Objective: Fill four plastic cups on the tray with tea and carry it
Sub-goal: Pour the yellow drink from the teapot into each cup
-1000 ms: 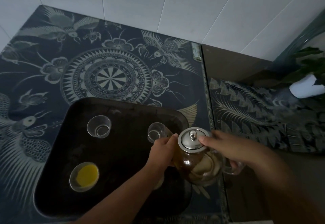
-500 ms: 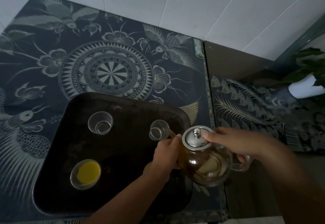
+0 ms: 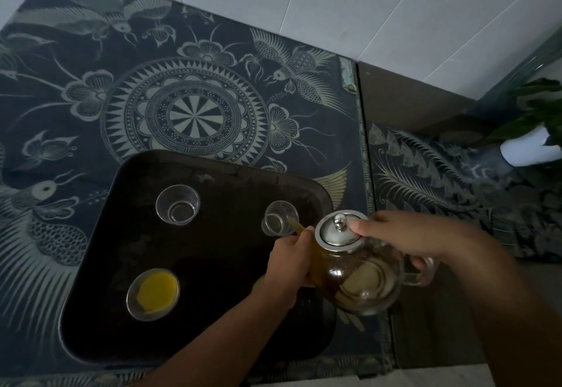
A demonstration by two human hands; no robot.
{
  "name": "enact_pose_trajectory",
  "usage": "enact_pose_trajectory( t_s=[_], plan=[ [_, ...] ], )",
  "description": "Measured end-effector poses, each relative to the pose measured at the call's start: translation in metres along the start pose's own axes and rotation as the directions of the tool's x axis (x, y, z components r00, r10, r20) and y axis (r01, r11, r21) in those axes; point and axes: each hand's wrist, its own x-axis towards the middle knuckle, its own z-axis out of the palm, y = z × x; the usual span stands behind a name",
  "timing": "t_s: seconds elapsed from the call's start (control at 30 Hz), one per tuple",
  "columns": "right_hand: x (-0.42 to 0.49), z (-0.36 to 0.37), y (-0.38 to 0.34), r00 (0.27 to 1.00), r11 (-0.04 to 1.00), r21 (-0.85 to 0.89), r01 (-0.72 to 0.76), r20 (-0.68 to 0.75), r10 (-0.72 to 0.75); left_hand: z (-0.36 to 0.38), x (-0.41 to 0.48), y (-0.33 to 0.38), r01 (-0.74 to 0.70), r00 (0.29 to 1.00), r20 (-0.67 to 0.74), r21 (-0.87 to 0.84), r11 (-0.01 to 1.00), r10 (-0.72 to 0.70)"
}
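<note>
teapot (image 3: 365,280) over tray (image 3: 97,259) right edge, spout at far-right cup (image 3: 278,219)

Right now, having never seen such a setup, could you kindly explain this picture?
No machine: a person's two hands, filmed from a head-worn camera looking down. On a patterned table, a dark tray carries one cup of yellow tea, a left empty cup and a right empty cup. The right hand grips a glass teapot by its handle and presses the metal lid, spout toward the right empty cup. The left hand rests by the spout; what it holds is hidden.
</note>
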Motion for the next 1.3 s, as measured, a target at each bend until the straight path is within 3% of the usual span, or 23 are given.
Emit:
enact_pose_trajectory(
  t_s=[1.3],
  plan=[
    [0.013,-0.011,-0.003,0.997,1.0,-0.03,0.005,0.08,-0.003,0.003,-0.012,0.01,0.051,0.998,0.025,-0.01,0.999,-0.05]
  ],
)
